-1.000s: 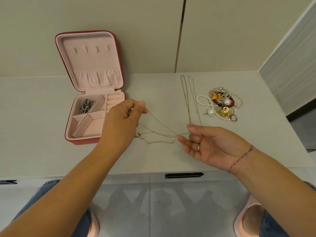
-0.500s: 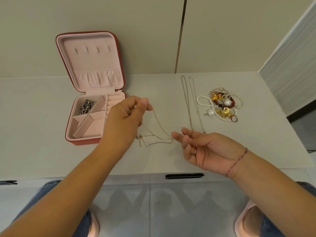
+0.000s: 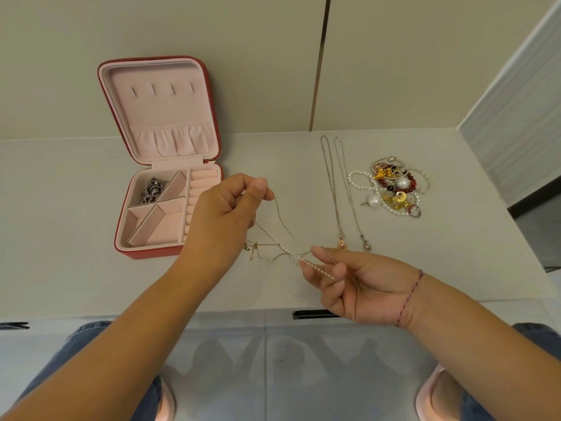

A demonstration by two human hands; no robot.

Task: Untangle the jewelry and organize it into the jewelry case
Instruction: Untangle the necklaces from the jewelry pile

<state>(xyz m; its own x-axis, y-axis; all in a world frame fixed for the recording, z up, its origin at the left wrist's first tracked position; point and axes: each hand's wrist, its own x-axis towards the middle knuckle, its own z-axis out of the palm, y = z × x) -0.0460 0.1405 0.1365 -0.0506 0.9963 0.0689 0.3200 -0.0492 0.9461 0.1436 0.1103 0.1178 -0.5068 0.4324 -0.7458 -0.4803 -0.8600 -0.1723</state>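
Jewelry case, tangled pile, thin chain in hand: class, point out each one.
jewelry case (image 3: 164, 117), head view, pink lining of open lid
tangled pile (image 3: 402, 182), head view, large white pearl
thin chain (image 3: 317, 269), head view, bright beaded stretch

bare tabletop (image 3: 60, 238) left of the jewelry case (image 3: 158, 250); jewelry pile (image 3: 391, 189) crowds right.

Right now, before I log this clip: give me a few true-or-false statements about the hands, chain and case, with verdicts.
The jewelry case has its lid open. True.
The left hand pinches the thin chain. True.
The right hand is open and holds nothing. False: it holds the chain's other end in its curled fingers.
Every compartment of the case is empty. False: a dark silver piece lies in the back left compartment.
The tangled pile lies right of the straightened necklace. True.
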